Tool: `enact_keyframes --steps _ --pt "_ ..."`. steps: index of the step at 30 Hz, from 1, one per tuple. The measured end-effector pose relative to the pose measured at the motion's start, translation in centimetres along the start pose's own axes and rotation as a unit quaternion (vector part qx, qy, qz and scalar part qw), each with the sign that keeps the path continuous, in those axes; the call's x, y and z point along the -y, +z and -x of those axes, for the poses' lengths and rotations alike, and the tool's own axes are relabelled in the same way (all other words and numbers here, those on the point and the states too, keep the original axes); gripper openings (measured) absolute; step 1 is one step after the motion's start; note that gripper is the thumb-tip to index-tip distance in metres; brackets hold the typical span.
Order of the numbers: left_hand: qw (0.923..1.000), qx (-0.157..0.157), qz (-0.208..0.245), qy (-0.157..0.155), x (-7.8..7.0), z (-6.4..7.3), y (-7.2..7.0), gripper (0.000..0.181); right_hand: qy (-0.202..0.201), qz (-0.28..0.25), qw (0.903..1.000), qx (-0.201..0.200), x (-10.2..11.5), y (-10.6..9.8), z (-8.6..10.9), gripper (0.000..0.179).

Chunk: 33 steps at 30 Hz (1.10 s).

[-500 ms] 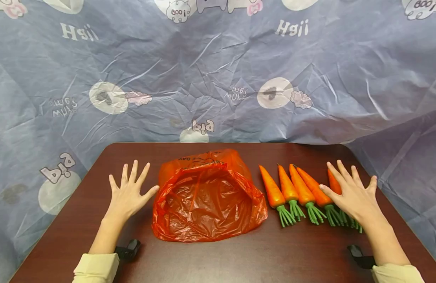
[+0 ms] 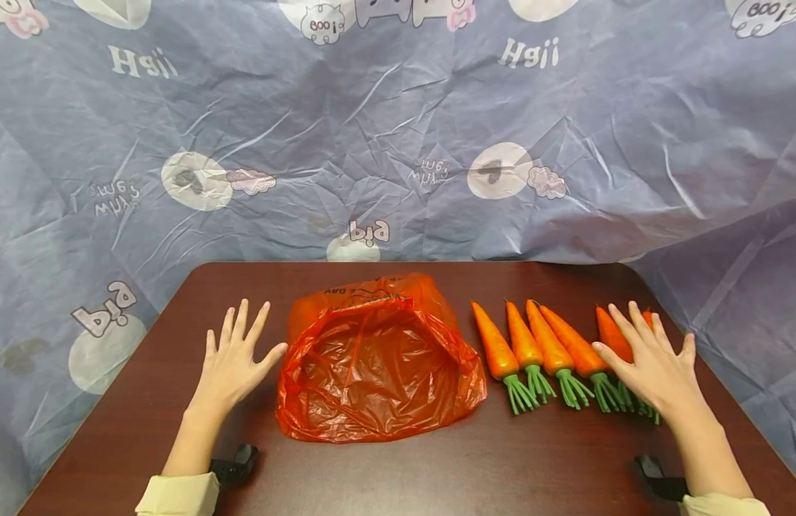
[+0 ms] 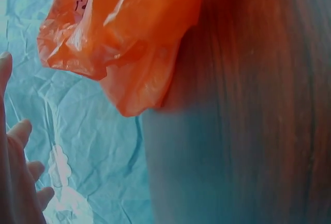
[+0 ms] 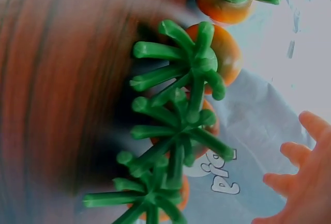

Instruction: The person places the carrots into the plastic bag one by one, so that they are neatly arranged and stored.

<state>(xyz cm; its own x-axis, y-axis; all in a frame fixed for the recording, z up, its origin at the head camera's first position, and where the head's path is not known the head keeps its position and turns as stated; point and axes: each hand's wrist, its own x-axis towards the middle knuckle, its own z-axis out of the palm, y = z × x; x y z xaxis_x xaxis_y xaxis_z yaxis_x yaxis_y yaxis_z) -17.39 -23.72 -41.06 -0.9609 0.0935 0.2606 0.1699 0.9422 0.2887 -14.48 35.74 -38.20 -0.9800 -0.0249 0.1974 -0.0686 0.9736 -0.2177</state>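
A thin red plastic bag (image 2: 378,380) lies on the table with its wide mouth facing the person. My left hand (image 2: 233,365) is spread beside the bag's left edge, thumb pointing at it, holding nothing. To the right of the bag, several orange carrots (image 2: 553,344) with green stem tops lie in a row, tips toward the back. Over the rightmost carrots, my right hand (image 2: 656,365) is spread with straight fingers and partly hides them. The right wrist view shows the green stems (image 4: 196,63) close up, with that hand's fingers apart from them.
The dark wood table (image 2: 437,480) has rounded back corners. Behind it hangs a wrinkled blue-grey printed cloth (image 2: 346,129), which also runs down both sides. A black wrist-camera mount (image 2: 237,464) sits at the left wrist, another mount (image 2: 659,476) at the right.
Both hands have shifted slightly, the right one a little to the right, baring more of the rightmost carrots. The bag and carrots stay where they lay.
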Motion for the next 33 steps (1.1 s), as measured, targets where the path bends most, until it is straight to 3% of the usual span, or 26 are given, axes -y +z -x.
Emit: enact_keyframes --steps 5,14,19,26,33 --pt "0.9995 0.008 0.03 -0.002 -0.2 0.3 0.3 0.075 0.003 -0.011 0.9999 -0.005 -0.5 0.2 0.5 0.071" --pt "0.9962 0.02 0.078 -0.033 -0.5 1.2 0.7 0.072 0.0 -0.058 0.9979 -0.028 -1.8 1.0 1.1 0.066" --pt "0.9936 0.01 0.105 -0.04 -0.8 1.7 1.1 0.07 0.005 -0.073 0.9965 -0.042 -2.4 1.4 1.5 0.063" --pt "0.9873 -0.055 0.148 -0.017 -1.3 2.1 1.7 0.065 0.037 -0.089 0.9944 -0.042 -2.7 1.9 2.0 0.06" --pt "0.9658 -0.14 0.217 0.018 -1.6 2.5 2.7 0.057 0.055 -0.124 0.9894 -0.052 -3.5 2.4 2.4 0.057"
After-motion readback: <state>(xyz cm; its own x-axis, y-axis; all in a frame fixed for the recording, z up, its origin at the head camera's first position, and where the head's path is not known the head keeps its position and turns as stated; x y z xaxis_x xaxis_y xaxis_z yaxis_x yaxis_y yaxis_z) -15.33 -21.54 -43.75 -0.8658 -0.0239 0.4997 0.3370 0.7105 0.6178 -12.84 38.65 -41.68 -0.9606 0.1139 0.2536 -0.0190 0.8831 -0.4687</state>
